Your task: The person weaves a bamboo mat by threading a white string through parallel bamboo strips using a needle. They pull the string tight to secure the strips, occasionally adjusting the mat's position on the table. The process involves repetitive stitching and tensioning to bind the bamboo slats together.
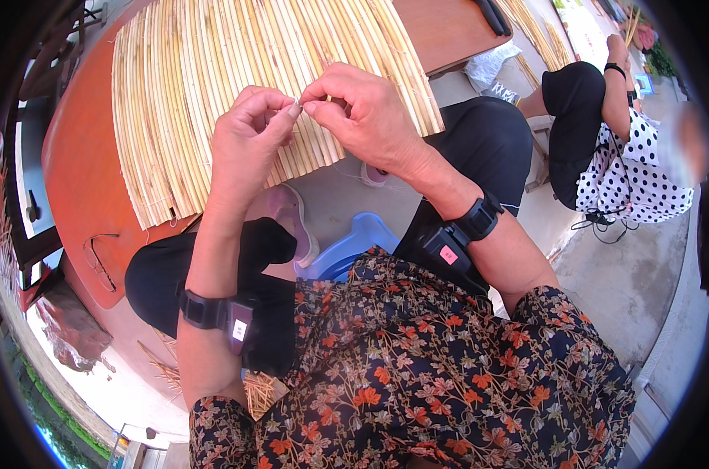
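Note:
A mat of pale yellow reed stalks (206, 70), laid side by side and tied together, lies on the reddish-brown table. Above its near part my left hand (253, 137) is closed in a pinch, thumb against forefinger. My right hand (362, 117) pinches too, its fingertips meeting those of the left. Whatever lies between the fingertips is too small to make out. Fine pale thread (353, 170) trails loosely near the mat's front edge.
Eyeglasses (98, 262) rest on the left part of the table (77, 180). A blue plastic stool or basin (362, 234) stands below, between my legs. At the right sits another person in a polka-dot top (632, 172). Loose stalks (538, 35) lie beyond the table.

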The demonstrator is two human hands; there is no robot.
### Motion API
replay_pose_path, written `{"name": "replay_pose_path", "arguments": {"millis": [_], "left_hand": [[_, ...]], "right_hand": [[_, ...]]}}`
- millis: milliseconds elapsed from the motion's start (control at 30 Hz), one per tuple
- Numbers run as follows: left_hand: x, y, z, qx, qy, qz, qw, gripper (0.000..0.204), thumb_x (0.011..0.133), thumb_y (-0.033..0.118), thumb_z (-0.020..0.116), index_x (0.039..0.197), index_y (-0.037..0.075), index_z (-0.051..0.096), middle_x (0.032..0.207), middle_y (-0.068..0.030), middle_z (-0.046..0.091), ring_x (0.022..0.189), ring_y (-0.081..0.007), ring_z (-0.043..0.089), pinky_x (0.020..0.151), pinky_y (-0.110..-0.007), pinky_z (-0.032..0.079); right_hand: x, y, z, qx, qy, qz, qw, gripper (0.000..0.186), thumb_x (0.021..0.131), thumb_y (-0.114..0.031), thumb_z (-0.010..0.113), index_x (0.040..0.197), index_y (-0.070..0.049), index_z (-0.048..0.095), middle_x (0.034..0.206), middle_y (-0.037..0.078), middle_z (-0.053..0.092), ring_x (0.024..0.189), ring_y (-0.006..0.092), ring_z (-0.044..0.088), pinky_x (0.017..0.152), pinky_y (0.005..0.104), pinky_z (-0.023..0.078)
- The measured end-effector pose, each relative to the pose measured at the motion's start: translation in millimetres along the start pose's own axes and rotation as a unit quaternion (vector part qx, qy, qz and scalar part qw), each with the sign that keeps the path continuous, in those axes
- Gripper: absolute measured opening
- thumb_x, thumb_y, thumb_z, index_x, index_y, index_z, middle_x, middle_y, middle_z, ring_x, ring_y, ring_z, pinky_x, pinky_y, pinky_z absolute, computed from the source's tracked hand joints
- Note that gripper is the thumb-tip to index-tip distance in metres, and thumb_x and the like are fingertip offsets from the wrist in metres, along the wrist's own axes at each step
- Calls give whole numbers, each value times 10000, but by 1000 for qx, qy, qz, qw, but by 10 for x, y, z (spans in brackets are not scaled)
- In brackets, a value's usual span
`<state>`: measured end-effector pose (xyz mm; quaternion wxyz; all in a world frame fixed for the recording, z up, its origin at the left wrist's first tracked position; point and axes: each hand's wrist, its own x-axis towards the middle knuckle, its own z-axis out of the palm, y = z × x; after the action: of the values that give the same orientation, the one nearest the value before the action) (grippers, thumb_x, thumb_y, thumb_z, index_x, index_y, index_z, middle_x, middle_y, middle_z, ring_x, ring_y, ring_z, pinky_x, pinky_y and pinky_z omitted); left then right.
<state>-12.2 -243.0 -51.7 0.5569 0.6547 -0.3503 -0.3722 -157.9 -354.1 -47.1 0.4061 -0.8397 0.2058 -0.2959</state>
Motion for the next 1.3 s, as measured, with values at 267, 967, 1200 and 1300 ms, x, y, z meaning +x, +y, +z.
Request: {"name": "replay_pose_path", "arguments": {"millis": [267, 967, 1200, 1300], "left_hand": [[-27, 5, 52, 178, 4, 128, 976, 88, 868, 38, 700, 931, -23, 702, 925, -41, 590, 727, -104, 607, 661, -241, 504], [37, -122, -135, -305, 26, -159, 939, 117, 975, 126, 554, 1029, 26, 582, 866, -1, 586, 759, -81, 570, 669, -238, 493], [2, 107, -89, -289, -23, -132, 948, 199, 992, 209, 533, 1037, 23, 587, 818, -38, 612, 662, -97, 581, 641, -238, 505], [-7, 69, -86, -267, -46, -160, 949, 279, 1000, 285, 534, 1098, 29, 590, 784, -34, 614, 627, -87, 567, 592, -221, 473]], "right_hand": [[-25, 78, 23, -8, 0, 16, 1000, 81, 846, -69, 678, 900, -13, 699, 761, 57, 608, 625, 131, 557, 552, 272, 425], [-22, -39, 27, 336, -112, 110, 929, 20, 915, -33, 602, 908, -21, 617, 828, -4, 554, 624, 60, 582, 560, 207, 468], [33, 37, -37, 384, -82, 192, 899, 49, 943, -87, 591, 947, -48, 621, 706, -13, 579, 619, 55, 574, 561, 214, 475], [53, 61, -41, 397, -76, 228, 886, 51, 943, -92, 592, 945, -49, 619, 716, -9, 585, 614, 58, 574, 555, 215, 470]]}}
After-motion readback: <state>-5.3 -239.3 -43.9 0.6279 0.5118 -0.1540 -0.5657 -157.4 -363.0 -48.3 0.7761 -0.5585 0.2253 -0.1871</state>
